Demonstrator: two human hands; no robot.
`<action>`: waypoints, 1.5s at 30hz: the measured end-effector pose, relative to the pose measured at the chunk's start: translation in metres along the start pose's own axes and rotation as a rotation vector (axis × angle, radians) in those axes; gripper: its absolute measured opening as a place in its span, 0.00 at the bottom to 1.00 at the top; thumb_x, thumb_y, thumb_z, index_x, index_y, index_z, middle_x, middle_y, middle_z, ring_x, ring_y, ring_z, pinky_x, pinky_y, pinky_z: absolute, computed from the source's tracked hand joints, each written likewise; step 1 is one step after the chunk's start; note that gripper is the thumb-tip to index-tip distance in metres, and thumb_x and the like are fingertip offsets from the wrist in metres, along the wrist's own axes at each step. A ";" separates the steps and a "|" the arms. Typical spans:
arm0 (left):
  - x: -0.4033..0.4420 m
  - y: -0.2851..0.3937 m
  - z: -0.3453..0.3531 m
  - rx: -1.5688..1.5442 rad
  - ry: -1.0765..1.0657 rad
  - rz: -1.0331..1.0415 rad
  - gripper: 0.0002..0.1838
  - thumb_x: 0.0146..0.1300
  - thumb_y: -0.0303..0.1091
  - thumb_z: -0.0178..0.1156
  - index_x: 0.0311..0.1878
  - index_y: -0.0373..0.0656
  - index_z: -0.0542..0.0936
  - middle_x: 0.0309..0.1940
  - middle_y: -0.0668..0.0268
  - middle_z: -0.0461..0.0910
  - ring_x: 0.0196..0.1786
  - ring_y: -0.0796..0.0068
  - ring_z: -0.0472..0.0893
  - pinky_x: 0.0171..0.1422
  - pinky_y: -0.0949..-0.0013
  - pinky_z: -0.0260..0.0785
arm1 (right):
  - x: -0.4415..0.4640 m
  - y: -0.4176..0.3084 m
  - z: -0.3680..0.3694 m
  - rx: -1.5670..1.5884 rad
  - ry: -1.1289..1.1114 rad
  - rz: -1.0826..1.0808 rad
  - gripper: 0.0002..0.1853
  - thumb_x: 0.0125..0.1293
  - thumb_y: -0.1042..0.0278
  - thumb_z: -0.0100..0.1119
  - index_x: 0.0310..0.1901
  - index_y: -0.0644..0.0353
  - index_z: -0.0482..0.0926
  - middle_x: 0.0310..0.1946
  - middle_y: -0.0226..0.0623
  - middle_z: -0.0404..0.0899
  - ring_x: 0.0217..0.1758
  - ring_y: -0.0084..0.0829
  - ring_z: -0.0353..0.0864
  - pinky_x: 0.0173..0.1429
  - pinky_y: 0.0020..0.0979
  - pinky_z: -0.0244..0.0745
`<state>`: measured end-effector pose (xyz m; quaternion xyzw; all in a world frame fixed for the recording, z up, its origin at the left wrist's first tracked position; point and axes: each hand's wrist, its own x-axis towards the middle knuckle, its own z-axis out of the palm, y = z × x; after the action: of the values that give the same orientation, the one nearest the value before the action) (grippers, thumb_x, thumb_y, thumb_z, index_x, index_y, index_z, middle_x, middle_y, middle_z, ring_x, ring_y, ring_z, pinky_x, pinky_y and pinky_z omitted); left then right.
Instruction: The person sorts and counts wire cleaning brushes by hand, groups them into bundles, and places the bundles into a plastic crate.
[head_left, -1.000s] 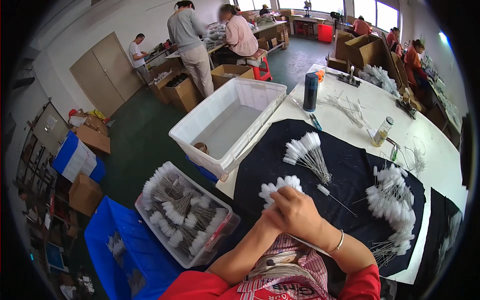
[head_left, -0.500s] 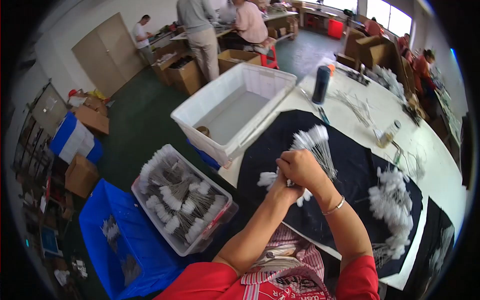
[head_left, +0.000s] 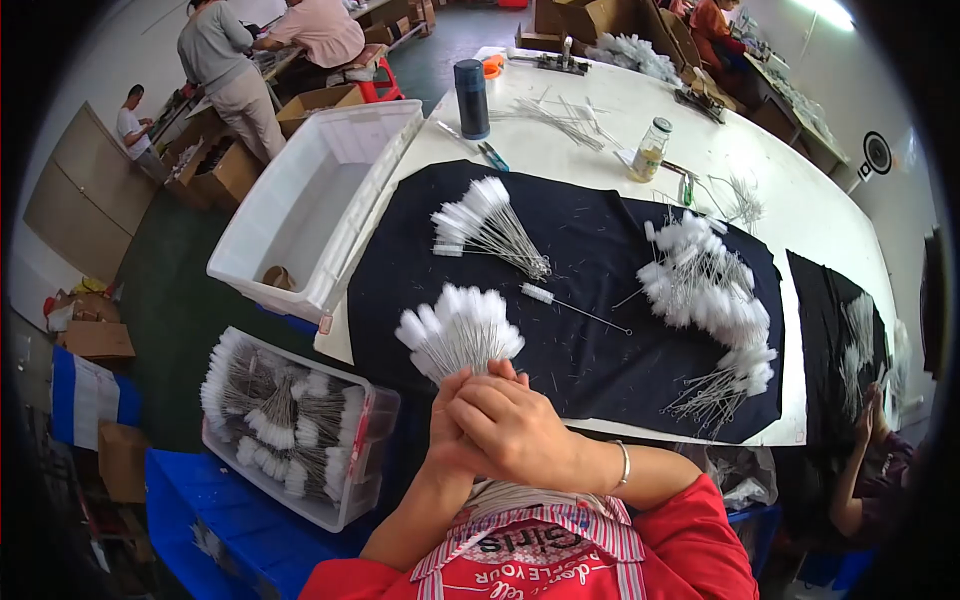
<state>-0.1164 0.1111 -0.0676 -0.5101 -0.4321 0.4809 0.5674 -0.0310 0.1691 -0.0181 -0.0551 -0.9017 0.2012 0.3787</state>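
Note:
My left hand (head_left: 447, 425) and my right hand (head_left: 515, 425) are closed together round the wire stems of a bunch of white-tipped brushes (head_left: 460, 328), whose bristle ends fan out beyond my fingers. The stems' lower ends are hidden in my hands. Above the bunch, a fanned pile of brushes (head_left: 490, 225) lies on the dark cloth (head_left: 590, 375). A single brush (head_left: 575, 307) rests to the right of my hands. Farther right is a large heap of brushes (head_left: 705, 285).
A clear bin of brushes (head_left: 350, 455) and a blue crate (head_left: 215, 495) stand left. Behind them is a white tub (head_left: 325, 190). A dark flask (head_left: 471, 100), glass jar (head_left: 650, 150) and loose wires (head_left: 565, 122) are on the white table (head_left: 790, 215). A co-worker's hands (head_left: 872, 412) show at right.
The view has turned right, bringing a co-worker's hands into sight. My clasped hands have come back from beside the fanned pile, and the held bunch now shows spread out in front of them.

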 end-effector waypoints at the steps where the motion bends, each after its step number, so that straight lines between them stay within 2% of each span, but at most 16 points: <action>1: -0.001 -0.028 -0.001 0.673 0.131 0.219 0.14 0.64 0.37 0.49 0.45 0.38 0.76 0.42 0.62 0.77 0.48 0.71 0.76 0.62 0.63 0.62 | 0.005 -0.008 -0.012 -0.002 0.122 -0.007 0.18 0.47 0.53 0.64 0.30 0.61 0.78 0.33 0.41 0.77 0.31 0.36 0.77 0.34 0.36 0.73; 2: -0.002 -0.042 0.000 1.346 0.263 0.436 0.13 0.64 0.36 0.48 0.42 0.38 0.77 0.37 0.62 0.78 0.45 0.71 0.77 0.58 0.64 0.67 | 0.008 -0.011 -0.024 0.001 0.121 -0.003 0.18 0.47 0.53 0.64 0.30 0.61 0.78 0.33 0.41 0.77 0.31 0.36 0.77 0.34 0.36 0.73; 4: -0.014 -0.037 0.007 1.284 0.202 0.294 0.13 0.64 0.33 0.47 0.47 0.38 0.76 0.44 0.61 0.78 0.53 0.69 0.75 0.61 0.62 0.66 | 0.009 -0.010 -0.048 0.082 -0.004 -0.078 0.22 0.50 0.46 0.63 0.32 0.60 0.78 0.32 0.32 0.79 0.42 0.37 0.77 0.45 0.44 0.67; 5: -0.015 -0.033 0.012 1.292 0.202 0.204 0.11 0.62 0.30 0.50 0.45 0.37 0.75 0.43 0.61 0.78 0.49 0.68 0.77 0.58 0.62 0.69 | 0.005 -0.010 -0.059 0.109 -0.011 -0.075 0.29 0.48 0.39 0.62 0.38 0.60 0.79 0.37 0.32 0.80 0.48 0.39 0.74 0.52 0.46 0.60; 6: -0.014 -0.029 0.015 1.301 0.199 0.113 0.10 0.59 0.26 0.53 0.44 0.36 0.75 0.42 0.61 0.78 0.45 0.67 0.78 0.54 0.62 0.72 | 0.005 -0.003 -0.068 0.151 0.063 -0.106 0.24 0.53 0.43 0.61 0.35 0.61 0.79 0.33 0.32 0.79 0.45 0.36 0.75 0.49 0.41 0.63; 8: -0.010 -0.019 0.015 1.372 0.146 0.250 0.09 0.57 0.24 0.54 0.42 0.37 0.75 0.38 0.62 0.77 0.39 0.69 0.78 0.47 0.61 0.74 | -0.003 0.037 -0.056 0.218 0.320 0.123 0.19 0.56 0.52 0.61 0.34 0.62 0.78 0.30 0.33 0.78 0.41 0.37 0.75 0.48 0.37 0.64; 10: -0.008 -0.001 0.018 1.831 0.103 0.548 0.10 0.53 0.22 0.55 0.41 0.39 0.75 0.33 0.64 0.76 0.34 0.72 0.77 0.42 0.63 0.73 | 0.019 0.089 -0.024 0.211 0.423 0.566 0.16 0.54 0.61 0.62 0.37 0.66 0.77 0.32 0.38 0.78 0.42 0.41 0.74 0.48 0.36 0.67; 14: -0.001 0.019 0.028 2.346 0.059 1.070 0.11 0.48 0.21 0.60 0.37 0.38 0.75 0.31 0.68 0.75 0.31 0.77 0.75 0.36 0.72 0.71 | 0.016 0.209 0.041 -0.510 0.064 0.604 0.33 0.42 0.60 0.71 0.48 0.65 0.67 0.43 0.45 0.74 0.48 0.43 0.72 0.47 0.43 0.68; 16: -0.002 0.029 0.033 2.332 0.096 1.189 0.11 0.46 0.22 0.63 0.35 0.38 0.75 0.29 0.69 0.75 0.29 0.79 0.75 0.33 0.75 0.69 | 0.020 0.231 0.054 -0.606 -0.128 0.673 0.35 0.37 0.58 0.73 0.48 0.61 0.66 0.41 0.42 0.75 0.48 0.42 0.74 0.48 0.44 0.68; 20: -0.004 0.045 0.039 2.218 0.428 1.307 0.15 0.43 0.26 0.67 0.36 0.38 0.75 0.26 0.66 0.75 0.26 0.76 0.76 0.29 0.72 0.69 | 0.046 0.240 0.060 -0.660 -0.377 0.633 0.18 0.42 0.66 0.60 0.37 0.61 0.72 0.32 0.45 0.79 0.38 0.45 0.81 0.40 0.45 0.74; 24: 0.001 0.057 0.038 2.057 0.155 1.178 0.10 0.45 0.22 0.62 0.32 0.39 0.73 0.22 0.67 0.74 0.22 0.76 0.74 0.27 0.72 0.68 | 0.039 0.258 0.080 -0.725 -0.379 0.679 0.17 0.46 0.69 0.54 0.39 0.65 0.67 0.34 0.50 0.78 0.39 0.48 0.80 0.42 0.45 0.75; 31: -0.007 0.051 0.041 1.743 0.042 1.065 0.10 0.48 0.22 0.62 0.34 0.39 0.72 0.25 0.66 0.74 0.24 0.75 0.75 0.30 0.69 0.71 | 0.049 0.260 0.068 -0.707 -0.411 0.596 0.15 0.57 0.73 0.48 0.45 0.67 0.62 0.32 0.58 0.78 0.37 0.55 0.79 0.42 0.47 0.75; 35: -0.015 0.055 0.045 1.813 -0.024 1.062 0.08 0.49 0.25 0.64 0.31 0.39 0.74 0.22 0.66 0.74 0.23 0.75 0.75 0.30 0.69 0.71 | 0.059 0.282 0.055 -0.573 -0.183 0.629 0.20 0.60 0.68 0.47 0.52 0.69 0.62 0.33 0.62 0.77 0.39 0.57 0.77 0.44 0.50 0.72; 38: -0.015 0.045 0.047 1.774 0.082 1.152 0.09 0.50 0.31 0.66 0.26 0.40 0.75 0.19 0.67 0.74 0.21 0.76 0.75 0.28 0.70 0.69 | 0.065 0.245 0.047 -0.385 -0.031 0.529 0.22 0.60 0.68 0.49 0.54 0.70 0.60 0.36 0.64 0.76 0.42 0.57 0.77 0.45 0.48 0.71; 40: -0.015 0.042 0.048 1.768 -0.018 1.206 0.10 0.50 0.31 0.67 0.27 0.41 0.75 0.19 0.67 0.74 0.21 0.76 0.74 0.27 0.71 0.69 | 0.073 0.176 0.044 -0.036 -0.019 0.761 0.23 0.60 0.69 0.51 0.54 0.70 0.60 0.37 0.66 0.75 0.43 0.57 0.77 0.44 0.44 0.72; 45: -0.011 0.046 0.039 1.782 -0.090 1.271 0.19 0.51 0.35 0.69 0.41 0.44 0.70 0.27 0.69 0.72 0.26 0.77 0.74 0.29 0.70 0.71 | 0.039 0.052 0.062 0.171 -0.184 0.718 0.28 0.61 0.68 0.53 0.59 0.72 0.55 0.34 0.61 0.77 0.37 0.53 0.80 0.41 0.42 0.73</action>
<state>-0.1612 0.1077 -0.1087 -0.0283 0.3925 0.8439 0.3646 -0.1049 0.2062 -0.0531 -0.3171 -0.8353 0.3998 0.2046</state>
